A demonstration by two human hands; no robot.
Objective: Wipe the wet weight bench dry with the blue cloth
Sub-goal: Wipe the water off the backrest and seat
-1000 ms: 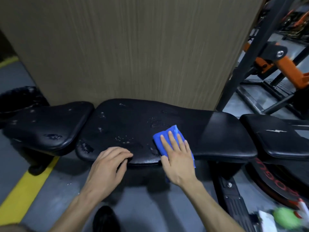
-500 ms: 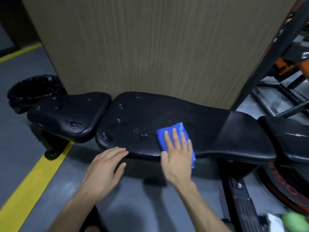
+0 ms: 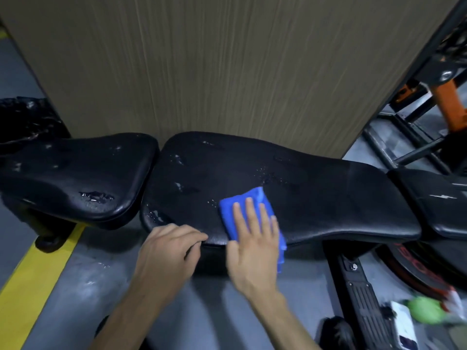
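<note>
The black weight bench (image 3: pixel 316 193) lies across the view, its long pad and left seat pad (image 3: pixel 75 173) speckled with water drops and small puddles. A folded blue cloth (image 3: pixel 242 202) lies on the long pad's near edge. My right hand (image 3: pixel 252 238) presses flat on the cloth with straight fingers; part of the cloth hangs over the edge under my palm. My left hand (image 3: pixel 169 251) rests on the pad's near edge, left of the cloth, its fingers bent over the rim.
A tall wood-grain panel (image 3: pixel 227 66) stands right behind the bench. A black bin (image 3: pixel 25 120) sits far left, and a yellow floor line (image 3: pixel 32 281) runs at lower left. Black and orange gym frames (image 3: pixel 429 102) crowd the right. A green object (image 3: pixel 427 309) lies at lower right.
My right hand has slid the cloth slightly left along the near edge of the pad. My left hand has come up from hovering to rest on the pad's rim.
</note>
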